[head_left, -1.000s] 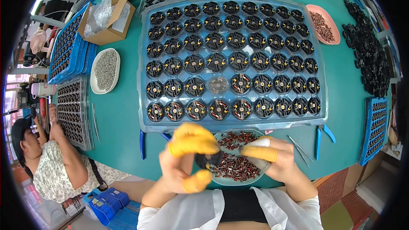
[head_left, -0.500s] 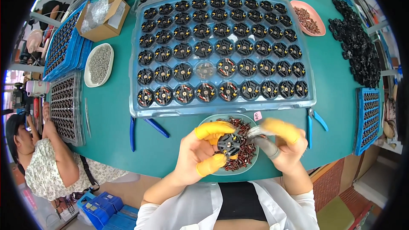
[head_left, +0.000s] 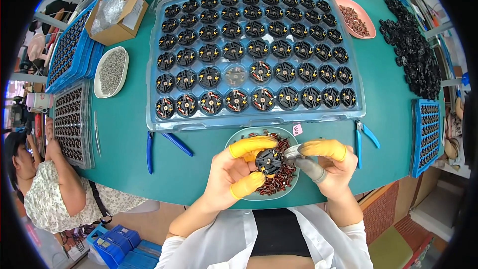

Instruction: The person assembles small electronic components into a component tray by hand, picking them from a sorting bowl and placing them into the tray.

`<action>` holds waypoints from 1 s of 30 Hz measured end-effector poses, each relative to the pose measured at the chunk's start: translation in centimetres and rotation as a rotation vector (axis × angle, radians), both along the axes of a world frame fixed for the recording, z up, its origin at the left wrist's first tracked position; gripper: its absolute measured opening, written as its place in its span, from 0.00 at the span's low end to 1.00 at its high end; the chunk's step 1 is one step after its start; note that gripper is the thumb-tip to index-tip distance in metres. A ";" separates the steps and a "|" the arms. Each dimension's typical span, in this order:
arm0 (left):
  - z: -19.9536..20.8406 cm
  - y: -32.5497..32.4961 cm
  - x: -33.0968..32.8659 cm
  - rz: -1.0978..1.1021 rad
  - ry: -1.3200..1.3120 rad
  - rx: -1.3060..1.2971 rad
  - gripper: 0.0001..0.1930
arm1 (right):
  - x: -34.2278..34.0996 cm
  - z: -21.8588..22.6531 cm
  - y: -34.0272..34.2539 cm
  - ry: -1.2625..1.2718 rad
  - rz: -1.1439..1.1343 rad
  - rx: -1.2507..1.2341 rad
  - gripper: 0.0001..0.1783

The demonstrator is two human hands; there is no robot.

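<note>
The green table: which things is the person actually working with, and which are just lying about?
In use:
left hand
right hand
black round part
dish of small reddish pieces
blue tray of black parts

Lying about:
blue-handled pliers
cardboard box
pink dish

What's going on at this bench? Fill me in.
A person at a green table holds a small black round part in the left hand, over a dish of small reddish pieces. The right hand brings a metal tool to it. Beyond lies a blue tray filled with similar black parts. Another person sits at left.
</note>
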State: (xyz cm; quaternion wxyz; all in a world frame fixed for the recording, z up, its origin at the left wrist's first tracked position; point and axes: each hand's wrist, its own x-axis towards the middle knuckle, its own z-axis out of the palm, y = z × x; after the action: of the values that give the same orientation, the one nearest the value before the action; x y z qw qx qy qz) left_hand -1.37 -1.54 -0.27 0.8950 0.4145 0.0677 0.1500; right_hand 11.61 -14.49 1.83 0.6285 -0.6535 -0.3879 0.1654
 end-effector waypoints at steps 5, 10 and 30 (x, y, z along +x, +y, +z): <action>0.2 0.4 -0.1 -0.059 0.011 -0.032 0.23 | 0.9 1.3 0.8 -0.156 0.208 -0.031 0.09; 1.0 0.4 -0.2 -0.068 0.127 -0.034 0.22 | 0.7 2.4 1.3 -0.230 0.258 -0.104 0.11; 0.4 0.1 -0.3 0.011 0.164 0.055 0.22 | 0.5 2.6 1.9 -0.317 0.262 -0.213 0.11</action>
State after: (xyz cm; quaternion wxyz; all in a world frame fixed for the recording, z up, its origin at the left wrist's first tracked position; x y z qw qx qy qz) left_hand -1.62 -1.45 0.09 0.8741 0.4492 0.1388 0.1221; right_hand 12.08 -12.60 4.48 0.4604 -0.6781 -0.5436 0.1808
